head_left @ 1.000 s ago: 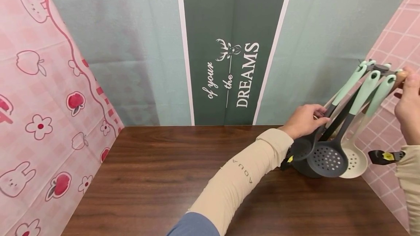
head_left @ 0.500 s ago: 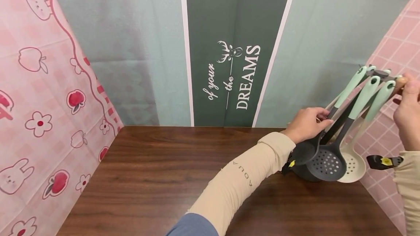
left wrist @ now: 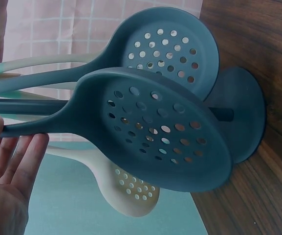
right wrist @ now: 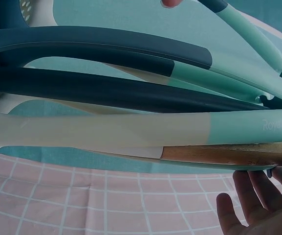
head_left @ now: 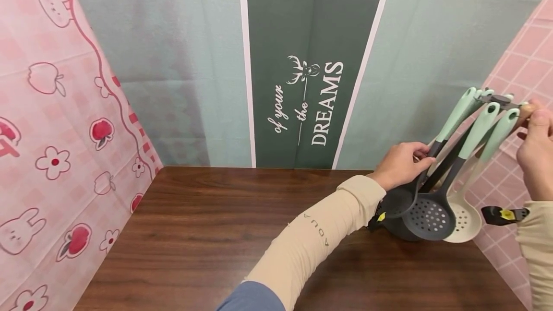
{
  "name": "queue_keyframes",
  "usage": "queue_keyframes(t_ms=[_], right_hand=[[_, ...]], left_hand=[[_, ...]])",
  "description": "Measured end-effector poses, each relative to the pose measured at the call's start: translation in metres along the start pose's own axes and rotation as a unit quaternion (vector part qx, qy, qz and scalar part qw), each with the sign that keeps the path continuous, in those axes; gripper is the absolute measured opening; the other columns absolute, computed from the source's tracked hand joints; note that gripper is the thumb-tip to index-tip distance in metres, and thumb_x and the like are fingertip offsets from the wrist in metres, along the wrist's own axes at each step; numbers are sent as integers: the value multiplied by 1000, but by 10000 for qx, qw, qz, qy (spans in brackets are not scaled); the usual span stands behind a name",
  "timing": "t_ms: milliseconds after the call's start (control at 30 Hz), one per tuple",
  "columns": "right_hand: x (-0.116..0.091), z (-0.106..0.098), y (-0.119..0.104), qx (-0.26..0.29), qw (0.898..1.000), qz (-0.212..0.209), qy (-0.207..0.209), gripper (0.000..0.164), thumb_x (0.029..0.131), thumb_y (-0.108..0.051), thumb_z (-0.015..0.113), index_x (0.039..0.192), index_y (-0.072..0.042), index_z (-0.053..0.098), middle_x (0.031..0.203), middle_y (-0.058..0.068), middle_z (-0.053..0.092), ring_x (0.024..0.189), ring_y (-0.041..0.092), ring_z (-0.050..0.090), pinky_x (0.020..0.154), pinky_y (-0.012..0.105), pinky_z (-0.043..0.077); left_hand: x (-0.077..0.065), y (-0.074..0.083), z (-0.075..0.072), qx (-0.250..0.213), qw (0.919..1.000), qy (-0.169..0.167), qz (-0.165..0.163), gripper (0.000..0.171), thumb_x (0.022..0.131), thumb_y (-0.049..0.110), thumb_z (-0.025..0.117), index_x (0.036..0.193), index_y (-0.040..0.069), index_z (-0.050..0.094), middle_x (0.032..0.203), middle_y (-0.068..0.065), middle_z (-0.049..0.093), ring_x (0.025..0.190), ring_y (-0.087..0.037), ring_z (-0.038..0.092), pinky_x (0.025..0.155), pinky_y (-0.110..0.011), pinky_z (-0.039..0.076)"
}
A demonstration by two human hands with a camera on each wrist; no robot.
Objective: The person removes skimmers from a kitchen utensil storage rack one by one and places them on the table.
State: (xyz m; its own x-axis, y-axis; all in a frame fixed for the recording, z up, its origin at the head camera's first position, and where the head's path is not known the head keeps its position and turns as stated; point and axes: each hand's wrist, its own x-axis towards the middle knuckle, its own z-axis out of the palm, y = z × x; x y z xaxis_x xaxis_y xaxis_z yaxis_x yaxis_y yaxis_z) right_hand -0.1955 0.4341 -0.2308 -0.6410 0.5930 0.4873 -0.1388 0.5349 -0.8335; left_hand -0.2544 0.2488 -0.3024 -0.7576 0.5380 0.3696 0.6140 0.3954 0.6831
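Note:
A utensil rack (head_left: 501,100) with mint-ended kitchen tools stands at the right, its dark round base (left wrist: 246,112) on the table. My left hand (head_left: 401,163) pinches a dark grey skimmer (left wrist: 150,132) by its handle, thumb on one side and fingers on the other. The mint end of that handle (right wrist: 255,41) stands apart from the others in the right wrist view. At the rack's top my right hand (head_left: 535,150) grips the rim beside a wooden handle end (right wrist: 228,154); its thumb is hidden in the right wrist view. Another dark skimmer (head_left: 431,216) hangs in front.
A cream slotted spoon (head_left: 464,217) hangs close to the pink tiled sheet (head_left: 505,248) on the right. Brown wood table (head_left: 194,234) extends to the left. A green sheet with lettering (head_left: 311,104) hangs behind, and a pink patterned one (head_left: 56,124) at the left.
My left hand has shifted slightly down, and the skimmer's handle end has moved left, away from the rack's top. The right hand keeps its place on the rack.

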Motion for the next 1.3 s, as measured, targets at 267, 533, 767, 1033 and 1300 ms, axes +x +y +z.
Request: queue_keyframes(t_ms=[267,533,767,1033,1300], right_hand=[[2,0,4,109,9999,-56,101,32,113,-26,28,110,-40,57,92,-24,49,107,-6,48,99,18,29],[2,-1,6,-480,9979,-428,-66,35,113,-23,22,109,-45,48,94,-27,41,109,-9,42,107,20,29],[2,0,8,-486,9977,-461,-90,37,113,-22,21,117,-44,51,95,-28,40,109,-10,42,105,20,29],[4,0,9,-281,9962,-815,-135,36,113,-21,22,97,-39,49,91,-24,42,104,-6,43,97,21,26],[4,1,9,-175,9961,-866,-31,35,113,-22,25,95,-39,50,92,-23,45,103,-6,45,95,20,28]], left_hand=[[-1,0,-3,-59,9999,-15,84,26,100,27,69,123,17,72,97,14,72,77,12,55,66,-2,41],[-4,-5,-18,-174,9993,33,323,21,100,23,68,118,12,71,95,10,72,75,10,56,66,-3,42],[-8,-16,-29,-291,9994,89,177,35,101,22,66,135,12,63,99,7,71,78,8,57,67,-5,44],[-11,-25,-43,-310,9993,183,102,40,101,22,66,139,14,60,96,7,70,79,6,58,68,-6,44],[-15,-39,-59,-462,9981,360,197,39,100,18,68,138,12,59,90,3,71,74,3,59,67,-9,45]])
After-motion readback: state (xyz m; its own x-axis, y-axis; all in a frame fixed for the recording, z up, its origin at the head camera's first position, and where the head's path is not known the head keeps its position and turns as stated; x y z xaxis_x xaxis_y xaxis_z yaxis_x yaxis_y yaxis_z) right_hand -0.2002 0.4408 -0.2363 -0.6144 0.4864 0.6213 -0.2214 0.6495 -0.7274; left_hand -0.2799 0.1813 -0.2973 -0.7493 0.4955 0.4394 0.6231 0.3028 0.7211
